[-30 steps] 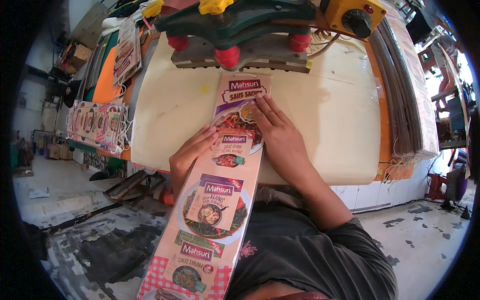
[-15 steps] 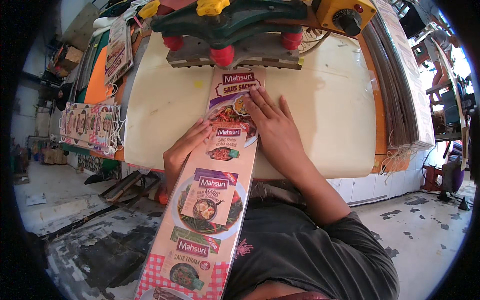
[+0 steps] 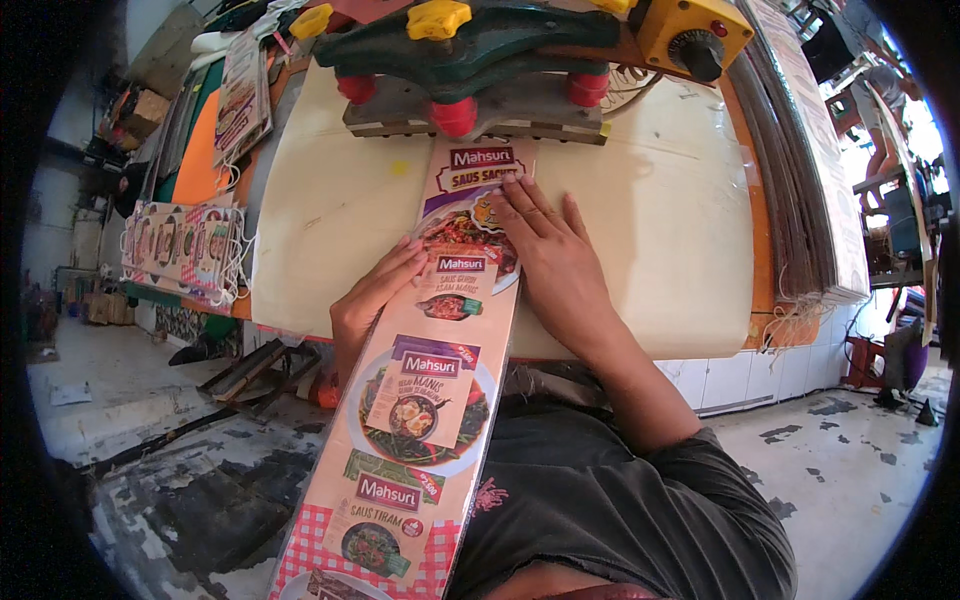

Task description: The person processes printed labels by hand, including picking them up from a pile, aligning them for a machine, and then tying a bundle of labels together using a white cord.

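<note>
A long printed card strip (image 3: 345,430) in a clear, glossy covering runs from under the press toward my body. Its near part hangs past the table edge. It shows food pictures, sachet prints and a red checked border. My right hand (image 3: 548,245) lies flat on its upper part, fingers stretched forward. At the strip's left edge, my left hand (image 3: 372,290) rests with straight fingers reaching onto the surface; its thumb is hidden, and the strip covers that forearm. Above the strip's far end stands a green press (image 3: 470,48) with red posts and a dark flat bar.
Pale sheeting (image 3: 680,220) covers the worktable. A yellow control box (image 3: 690,35) with a black dial sits at the upper right. Tall stacked cards (image 3: 800,170) line the right side. Corded printed cards (image 3: 180,245) hang at the left edge, beside an orange sheet (image 3: 200,150).
The view has shifted slightly, so the press and table appear a little to the right. Both hands keep the same places on the strip.
</note>
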Motion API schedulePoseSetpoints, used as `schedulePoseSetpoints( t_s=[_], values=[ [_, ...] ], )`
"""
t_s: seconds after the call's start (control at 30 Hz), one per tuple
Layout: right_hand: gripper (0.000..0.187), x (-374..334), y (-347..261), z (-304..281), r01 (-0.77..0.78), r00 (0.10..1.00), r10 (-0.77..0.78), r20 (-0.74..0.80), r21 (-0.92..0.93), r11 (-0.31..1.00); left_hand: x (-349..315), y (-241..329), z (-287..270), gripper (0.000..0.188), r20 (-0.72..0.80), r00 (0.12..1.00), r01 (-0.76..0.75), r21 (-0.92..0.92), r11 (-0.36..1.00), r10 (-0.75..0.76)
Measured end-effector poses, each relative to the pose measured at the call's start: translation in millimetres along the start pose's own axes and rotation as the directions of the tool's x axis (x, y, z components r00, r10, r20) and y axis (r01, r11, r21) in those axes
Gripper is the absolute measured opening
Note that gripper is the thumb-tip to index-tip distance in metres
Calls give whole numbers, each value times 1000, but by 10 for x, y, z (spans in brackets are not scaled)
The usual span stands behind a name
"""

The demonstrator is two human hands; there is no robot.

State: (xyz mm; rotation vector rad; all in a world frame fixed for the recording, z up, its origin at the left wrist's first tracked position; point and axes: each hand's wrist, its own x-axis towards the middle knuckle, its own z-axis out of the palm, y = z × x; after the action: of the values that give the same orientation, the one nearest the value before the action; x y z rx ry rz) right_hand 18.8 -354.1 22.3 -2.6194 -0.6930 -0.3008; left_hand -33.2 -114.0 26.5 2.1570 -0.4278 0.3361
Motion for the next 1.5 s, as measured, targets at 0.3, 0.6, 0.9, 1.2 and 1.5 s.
schedulePoseSetpoints(
  t_s=[0.3,0.6,0.9,1.2,1.5],
  values=[
    [57,10,5,12,-36,999,35,25,49,998,12,3,15,38,-6,1000,-30,48,998,30],
    [51,5,15,26,-2,1000,2,1,-3,1000,-19,-75,85,32,-84,996,21,-41,999,-24],
    [52,37,3,34,-6,1000,6,27,17,1000,-11,-38,29,34,-62,998,7,-70,998,-11],
    [57,64,6,41,-56,997,51,54,90,994,14,9,-15,36,-3,1000,16,-26,1000,-16],
    [58,56,24,31,-49,996,44,82,63,997,12,16,9,35,-26,1000,11,11,1000,-11]
  ],
)
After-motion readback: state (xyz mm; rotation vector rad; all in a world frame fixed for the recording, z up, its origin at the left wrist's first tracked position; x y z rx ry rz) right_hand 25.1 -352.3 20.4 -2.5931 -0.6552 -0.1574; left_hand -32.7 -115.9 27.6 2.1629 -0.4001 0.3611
